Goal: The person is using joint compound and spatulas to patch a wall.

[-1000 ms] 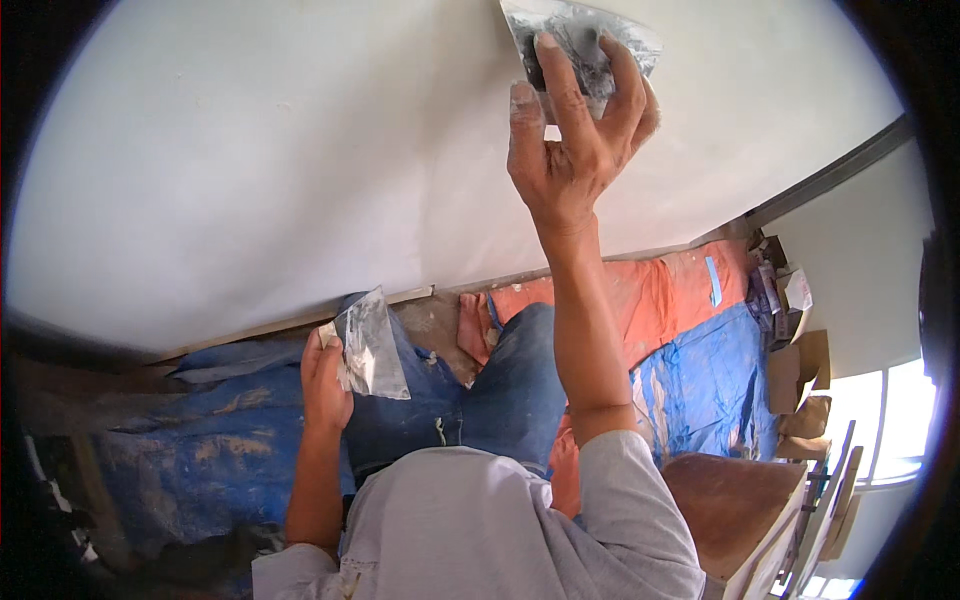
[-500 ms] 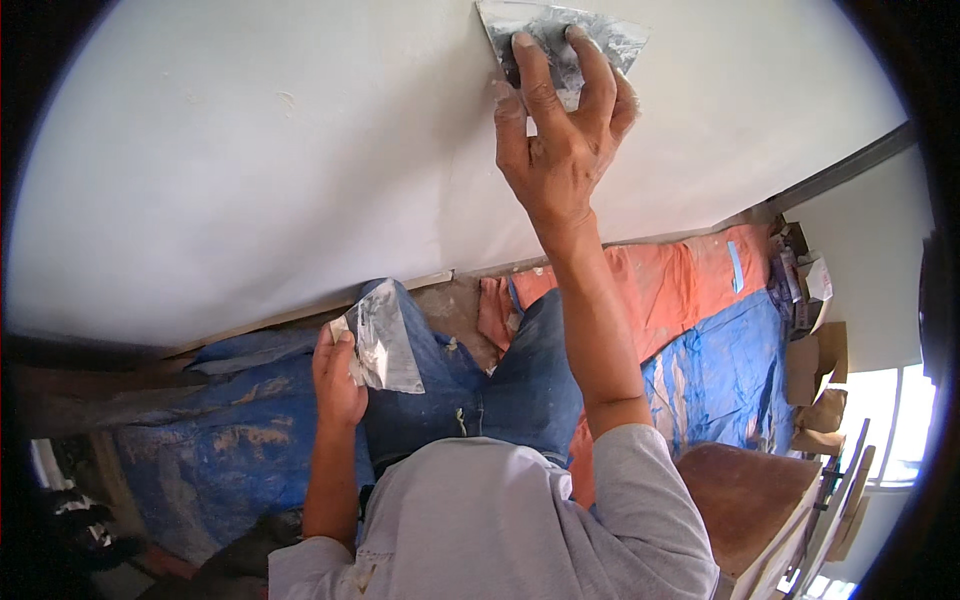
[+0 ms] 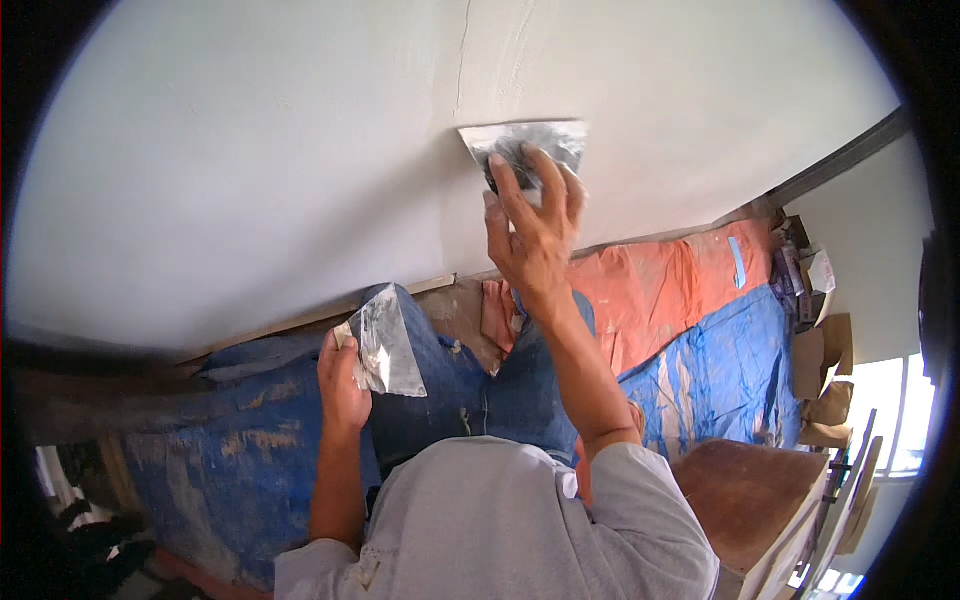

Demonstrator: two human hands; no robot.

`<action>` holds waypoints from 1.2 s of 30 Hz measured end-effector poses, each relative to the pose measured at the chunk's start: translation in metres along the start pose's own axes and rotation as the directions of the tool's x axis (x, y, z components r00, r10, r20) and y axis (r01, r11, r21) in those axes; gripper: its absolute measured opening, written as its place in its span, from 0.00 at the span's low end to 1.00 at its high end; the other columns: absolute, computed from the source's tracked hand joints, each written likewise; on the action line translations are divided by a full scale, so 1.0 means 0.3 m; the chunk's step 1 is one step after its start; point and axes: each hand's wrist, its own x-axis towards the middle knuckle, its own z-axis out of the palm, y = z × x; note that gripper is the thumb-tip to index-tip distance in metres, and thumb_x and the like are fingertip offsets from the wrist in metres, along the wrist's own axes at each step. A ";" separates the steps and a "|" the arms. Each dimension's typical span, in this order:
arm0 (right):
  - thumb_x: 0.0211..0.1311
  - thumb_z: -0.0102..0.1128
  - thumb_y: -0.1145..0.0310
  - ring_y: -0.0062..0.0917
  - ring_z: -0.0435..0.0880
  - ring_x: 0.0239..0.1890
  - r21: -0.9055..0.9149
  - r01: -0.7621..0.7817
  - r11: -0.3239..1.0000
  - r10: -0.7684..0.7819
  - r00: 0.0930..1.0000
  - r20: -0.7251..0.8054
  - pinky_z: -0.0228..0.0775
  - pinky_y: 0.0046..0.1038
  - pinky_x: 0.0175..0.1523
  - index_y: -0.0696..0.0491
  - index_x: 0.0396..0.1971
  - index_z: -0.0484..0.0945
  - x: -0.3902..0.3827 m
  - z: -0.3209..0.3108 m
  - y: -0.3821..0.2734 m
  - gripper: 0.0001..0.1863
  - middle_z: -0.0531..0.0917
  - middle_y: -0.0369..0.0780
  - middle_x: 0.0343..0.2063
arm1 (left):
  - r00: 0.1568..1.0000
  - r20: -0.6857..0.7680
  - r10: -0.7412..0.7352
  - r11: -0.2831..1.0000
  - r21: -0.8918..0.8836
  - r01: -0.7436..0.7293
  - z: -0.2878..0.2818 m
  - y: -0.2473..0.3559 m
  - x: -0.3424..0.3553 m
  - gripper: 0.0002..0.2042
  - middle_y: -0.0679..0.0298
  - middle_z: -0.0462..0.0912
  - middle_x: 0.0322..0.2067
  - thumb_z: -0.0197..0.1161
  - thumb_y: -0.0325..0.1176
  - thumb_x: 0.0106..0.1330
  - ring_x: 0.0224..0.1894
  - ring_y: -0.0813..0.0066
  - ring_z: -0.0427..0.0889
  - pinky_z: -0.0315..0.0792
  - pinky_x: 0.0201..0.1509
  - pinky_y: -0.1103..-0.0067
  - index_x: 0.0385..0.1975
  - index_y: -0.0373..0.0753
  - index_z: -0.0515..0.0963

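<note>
My right hand [image 3: 538,230] grips a wide metal putty knife [image 3: 560,143], its fingers spread over the smeared blade. The blade lies against the white wall [image 3: 300,150], and a thin dark line with faint ridges runs up the wall above it. Lower and to the left, my left hand [image 3: 342,382] is closed round the handle of a second putty knife [image 3: 392,345]. This blade is tilted up in front of my knee, apart from the wall, with whitish paste on its face near the fingers.
Blue tarp [image 3: 230,450] covers the floor at left, with more blue and an orange sheet [image 3: 650,290] at right. A brown wooden box [image 3: 750,495] stands close on my right. Cardboard boxes [image 3: 822,350] line the right side. A pale strip [image 3: 430,284] edges the wall's foot.
My right hand has drawn its putty knife down the wall and slightly left, towards me. The left hand and its knife have barely moved.
</note>
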 end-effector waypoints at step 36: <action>0.59 0.66 0.64 0.37 0.71 0.59 -0.145 0.073 0.987 -0.052 0.988 0.143 0.60 0.55 0.64 0.33 0.55 0.81 -0.213 0.181 0.007 0.22 0.74 0.33 0.62 | 0.999 -0.036 0.004 1.000 -0.020 -0.005 0.029 0.007 -0.012 0.10 0.64 0.82 0.45 0.51 0.29 0.75 0.46 0.78 0.80 0.73 0.54 0.78 0.50 0.34 0.74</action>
